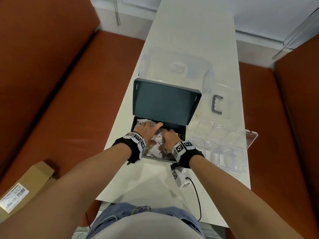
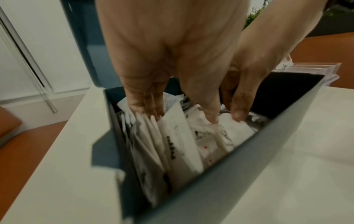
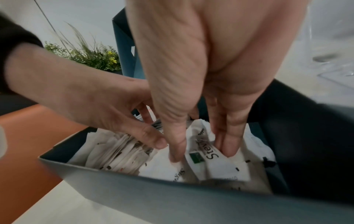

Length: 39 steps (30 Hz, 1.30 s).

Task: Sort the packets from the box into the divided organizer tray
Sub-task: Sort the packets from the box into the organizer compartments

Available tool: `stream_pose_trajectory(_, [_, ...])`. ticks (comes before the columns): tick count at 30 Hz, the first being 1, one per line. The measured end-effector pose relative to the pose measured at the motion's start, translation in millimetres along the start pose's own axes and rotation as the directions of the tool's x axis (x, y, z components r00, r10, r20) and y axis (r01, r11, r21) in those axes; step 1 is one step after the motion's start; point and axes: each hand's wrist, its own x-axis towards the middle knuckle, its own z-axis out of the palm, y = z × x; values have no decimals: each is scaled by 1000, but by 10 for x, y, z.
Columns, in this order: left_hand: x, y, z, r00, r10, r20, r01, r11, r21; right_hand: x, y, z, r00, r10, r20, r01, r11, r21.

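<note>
A dark teal box point(image 1: 164, 100) stands open on the white table, its lid raised at the back. Several white paper packets point(image 1: 157, 149) fill it. My left hand point(image 1: 150, 128) lies in the box's far left part with straight, spread fingers pushed down among the upright packets point(image 2: 180, 144). My right hand point(image 1: 168, 135) is beside it, further right. In the right wrist view its thumb and fingers point(image 3: 228, 145) pinch a white Stevia packet point(image 3: 199, 136) with a green label. The clear divided organizer tray point(image 1: 224, 147) lies open just right of the box.
A large clear container point(image 1: 176, 69) sits behind the box, and a grey handle point(image 1: 216, 105) lies on a clear lid at the right. A small tagged device with a black cable point(image 1: 181, 180) rests near the front edge. Orange benches flank the table; a cardboard carton point(image 1: 25, 185) lies at the left.
</note>
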Motion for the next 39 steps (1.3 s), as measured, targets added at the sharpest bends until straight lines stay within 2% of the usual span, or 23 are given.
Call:
stream_pose_trajectory(7, [32, 3, 14, 999, 36, 25, -39, 989, 143, 3, -6, 11, 1000, -3, 15, 4, 999, -37])
stream_pose_trajectory(13, [70, -44, 25, 993, 115, -25, -111, 986, 126, 22, 34, 4, 1000, 29, -10, -29, 999, 31])
stream_pose_trajectory(19, [69, -8, 93, 993, 62, 99, -81, 975, 207, 46, 29, 60, 999, 46, -1, -46, 999, -4])
stream_pose_trajectory(25, [66, 38, 119, 999, 42, 28, -47, 984, 173, 12, 20, 61, 997, 50, -58, -50, 999, -4])
stream_pose_trajectory(28, [61, 26, 128, 998, 65, -14, -62, 987, 151, 5, 32, 47, 996, 24, -87, -22, 999, 29])
stream_pose_trajectory(35, [48, 47, 48, 993, 115, -30, -113, 992, 55, 9, 11, 4, 986, 17, -166, 6, 991, 132])
stream_pose_trajectory(39, [5, 49, -4, 992, 119, -41, -121, 992, -38, -3, 7, 22, 987, -17, -159, 26, 998, 55])
